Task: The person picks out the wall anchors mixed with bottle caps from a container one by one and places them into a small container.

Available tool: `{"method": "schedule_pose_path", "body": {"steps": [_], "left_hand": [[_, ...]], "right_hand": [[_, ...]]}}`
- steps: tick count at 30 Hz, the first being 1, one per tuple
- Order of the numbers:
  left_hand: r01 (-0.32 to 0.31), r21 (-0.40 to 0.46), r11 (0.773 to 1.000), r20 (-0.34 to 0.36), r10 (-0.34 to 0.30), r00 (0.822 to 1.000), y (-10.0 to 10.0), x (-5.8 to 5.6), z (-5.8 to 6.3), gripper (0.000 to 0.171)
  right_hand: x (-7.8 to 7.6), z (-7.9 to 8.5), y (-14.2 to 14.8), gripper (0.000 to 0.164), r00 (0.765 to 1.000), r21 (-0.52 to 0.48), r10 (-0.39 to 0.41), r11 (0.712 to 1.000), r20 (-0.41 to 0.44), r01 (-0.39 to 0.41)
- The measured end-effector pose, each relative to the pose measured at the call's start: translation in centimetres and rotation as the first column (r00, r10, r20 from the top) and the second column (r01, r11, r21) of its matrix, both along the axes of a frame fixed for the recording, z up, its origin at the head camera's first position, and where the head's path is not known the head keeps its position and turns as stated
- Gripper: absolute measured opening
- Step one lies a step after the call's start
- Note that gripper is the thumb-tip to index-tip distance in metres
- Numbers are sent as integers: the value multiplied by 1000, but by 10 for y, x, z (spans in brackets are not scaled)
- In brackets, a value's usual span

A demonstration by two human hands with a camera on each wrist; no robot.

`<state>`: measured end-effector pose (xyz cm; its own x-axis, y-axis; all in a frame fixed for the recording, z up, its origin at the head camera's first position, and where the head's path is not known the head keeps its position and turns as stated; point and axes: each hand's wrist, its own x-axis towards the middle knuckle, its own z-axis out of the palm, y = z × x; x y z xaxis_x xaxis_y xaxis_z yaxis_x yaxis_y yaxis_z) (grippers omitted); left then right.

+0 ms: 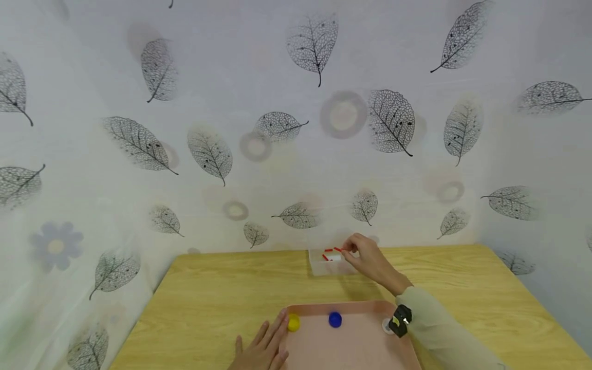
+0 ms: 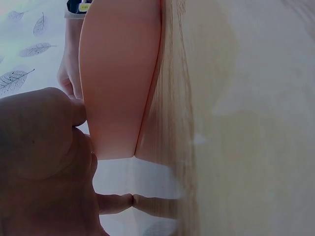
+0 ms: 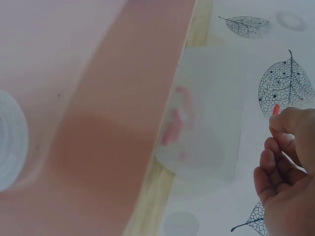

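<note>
My right hand [image 1: 367, 261] is raised over the translucent plastic box [image 1: 319, 267] at the back of the table. Between thumb and forefinger it pinches a small red stick [image 3: 276, 109], whose tip pokes out in the right wrist view. More short red pieces [image 1: 326, 257] lie in the box, blurred through its wall in the right wrist view. My left hand [image 1: 264, 348] rests with spread, fairly straight fingers at the left rim of the pink tray [image 1: 342, 347]. Close to its fingertips sits a yellow round cap [image 1: 293, 322] inside the tray.
Along the tray's far side are a blue round cap [image 1: 335, 319] and a whitish round one [image 1: 387, 326], partly covered by the black device [image 1: 400, 321] on my right wrist. The wood-grain table [image 1: 222, 288] ends at a leaf-patterned wall covering [image 1: 277, 180].
</note>
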<state>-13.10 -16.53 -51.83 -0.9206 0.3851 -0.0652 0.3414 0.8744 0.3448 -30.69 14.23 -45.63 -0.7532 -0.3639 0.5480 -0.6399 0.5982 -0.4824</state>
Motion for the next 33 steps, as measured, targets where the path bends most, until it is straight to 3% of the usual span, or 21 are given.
{"method": "schedule_pose_path", "body": {"steps": [12, 33], "left_hand": [[-15, -15, 1000, 17, 15, 1000, 3, -2, -4, 60], [-16, -29, 999, 38, 17, 999, 3, -4, 1, 60]], "right_hand": [[-21, -18, -5, 6, 999, 12, -10, 1000, 33, 10], [-27, -26, -9, 10, 1000, 36, -23, 999, 6, 23]]}}
